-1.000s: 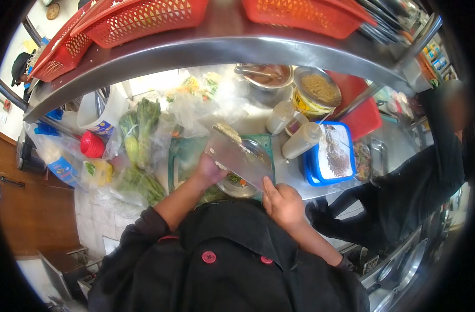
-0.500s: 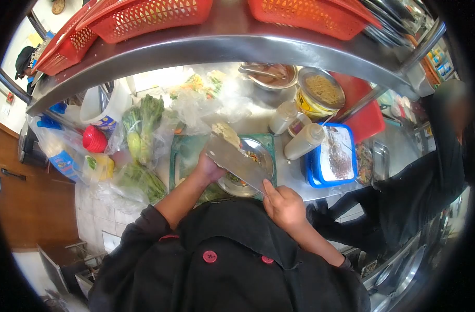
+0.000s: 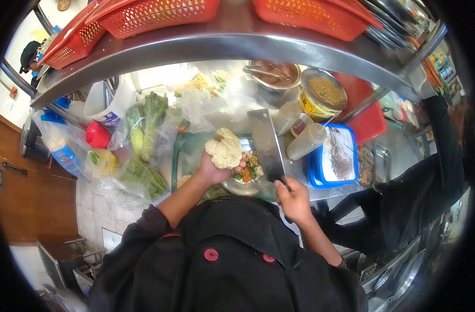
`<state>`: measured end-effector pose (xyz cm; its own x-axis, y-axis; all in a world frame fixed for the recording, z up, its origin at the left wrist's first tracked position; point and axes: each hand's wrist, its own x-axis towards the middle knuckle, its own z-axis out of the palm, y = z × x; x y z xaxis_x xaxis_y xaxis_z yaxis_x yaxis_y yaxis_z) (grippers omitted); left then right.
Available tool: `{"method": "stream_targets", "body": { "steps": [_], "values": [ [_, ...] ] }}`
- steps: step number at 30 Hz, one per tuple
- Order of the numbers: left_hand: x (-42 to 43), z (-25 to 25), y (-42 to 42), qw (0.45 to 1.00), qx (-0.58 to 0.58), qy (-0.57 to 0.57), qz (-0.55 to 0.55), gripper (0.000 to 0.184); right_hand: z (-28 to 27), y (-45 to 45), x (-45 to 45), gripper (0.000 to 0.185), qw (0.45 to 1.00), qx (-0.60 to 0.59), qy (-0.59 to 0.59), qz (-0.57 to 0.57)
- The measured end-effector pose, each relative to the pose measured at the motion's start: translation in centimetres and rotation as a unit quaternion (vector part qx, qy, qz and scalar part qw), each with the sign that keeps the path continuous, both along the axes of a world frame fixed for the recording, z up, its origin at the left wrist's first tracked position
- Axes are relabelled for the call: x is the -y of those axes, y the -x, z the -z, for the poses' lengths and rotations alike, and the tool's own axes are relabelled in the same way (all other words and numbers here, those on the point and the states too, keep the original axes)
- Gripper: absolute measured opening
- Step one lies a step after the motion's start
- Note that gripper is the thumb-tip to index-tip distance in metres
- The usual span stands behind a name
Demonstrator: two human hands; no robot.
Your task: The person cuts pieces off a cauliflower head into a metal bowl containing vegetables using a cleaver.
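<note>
A pale cauliflower (image 3: pixel 225 149) rests in my left hand (image 3: pixel 211 171), whose fingers curl under and around it. My right hand (image 3: pixel 293 198) grips the handle of a broad-bladed cleaver (image 3: pixel 267 143), its blade pointing away from me and apart from the cauliflower. Just below and between them sits a round metal bowl (image 3: pixel 236 188) with chopped vegetables (image 3: pixel 249 169) in orange, green and white. The bowl stands on a green cutting board (image 3: pixel 179 156), partly covered by my left hand and the bowl.
Bagged leafy greens (image 3: pixel 144 125) lie on the left. Squeeze bottles (image 3: pixel 306 141) and a blue-rimmed tub (image 3: pixel 337 156) stand on the right. Overhead runs a metal shelf (image 3: pixel 216 49) with red baskets (image 3: pixel 159 15). A person in dark clothes (image 3: pixel 409 192) is at the right.
The cleaver has swung away from the cauliflower to the right and now points forward. The cauliflower, earlier mostly behind the blade, is now in plain view in my left hand.
</note>
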<state>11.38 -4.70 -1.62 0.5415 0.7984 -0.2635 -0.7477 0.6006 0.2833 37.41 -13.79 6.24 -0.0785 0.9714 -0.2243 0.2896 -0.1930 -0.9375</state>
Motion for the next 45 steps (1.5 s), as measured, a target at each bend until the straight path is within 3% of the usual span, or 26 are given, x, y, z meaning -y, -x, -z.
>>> {"method": "stream_targets", "body": {
  "steps": [5,7,9,12,16,24,28,30,31,33,37,40,42,43,45],
  "values": [
    [0.2,-0.6,-0.1,0.997,-0.036,0.036,-0.063,0.061,-1.1,-0.8,1.0,0.024,0.999,0.037,-0.034,-0.008],
    [0.0,-0.7,-0.4,0.993,-0.055,0.047,-0.097,0.059,-0.8,-0.8,1.4,0.027,0.975,0.097,-0.193,-0.045],
    [-0.5,-1.0,-0.8,0.978,-0.047,0.077,-0.186,0.055,-0.6,-0.5,1.8,0.027,0.979,0.106,-0.171,-0.04],
    [-0.9,-1.3,-0.4,0.987,-0.032,0.013,-0.154,0.053,-0.1,0.1,1.7,0.03,0.956,0.138,-0.248,-0.072],
    [-0.5,-3.7,-1.1,0.977,-0.081,0.048,-0.19,0.053,-0.4,0.5,1.4,0.031,0.945,0.156,-0.278,-0.069],
    [-0.4,-1.8,-1.0,0.985,-0.002,-0.011,-0.173,0.063,-0.5,0.5,1.5,0.041,0.885,0.249,-0.385,-0.081],
    [-0.9,1.6,-0.8,0.985,-0.068,-0.039,-0.151,0.066,-1.1,0.7,1.4,0.044,0.867,0.273,-0.406,-0.093],
    [-0.3,-1.0,-0.9,0.973,0.02,0.167,-0.16,0.057,-1.2,0.7,1.4,0.045,0.849,0.293,-0.428,-0.1],
    [-0.3,-0.3,-0.6,0.973,0.019,0.167,-0.159,0.057,-1.1,0.7,1.4,0.045,0.85,0.293,-0.428,-0.098],
    [-0.3,1.1,0.1,0.989,0.11,-0.022,-0.094,0.055,-0.9,0.7,1.5,0.047,0.847,0.301,-0.429,-0.094],
    [-0.3,1.7,-0.1,0.987,0.132,-0.052,-0.078,0.056,-0.7,0.7,1.5,0.047,0.845,0.31,-0.426,-0.092],
    [-0.3,1.3,-0.4,0.991,0.092,-0.035,-0.088,0.056,-0.7,0.9,1.7,0.047,0.846,0.317,-0.419,-0.09],
    [-0.4,1.8,-0.6,0.994,-0.023,-0.027,-0.101,0.063,-0.7,1.1,1.8,0.046,0.837,0.345,-0.417,-0.08],
    [-0.4,2.4,-0.7,0.994,-0.023,-0.027,-0.1,0.063,-0.7,1.2,1.8,0.046,0.837,0.345,-0.417,-0.08],
    [-0.3,3.0,-0.9,0.99,-0.029,-0.098,-0.093,0.064,-0.6,1.3,1.6,0.045,0.838,0.352,-0.409,-0.088]
  ]
}}
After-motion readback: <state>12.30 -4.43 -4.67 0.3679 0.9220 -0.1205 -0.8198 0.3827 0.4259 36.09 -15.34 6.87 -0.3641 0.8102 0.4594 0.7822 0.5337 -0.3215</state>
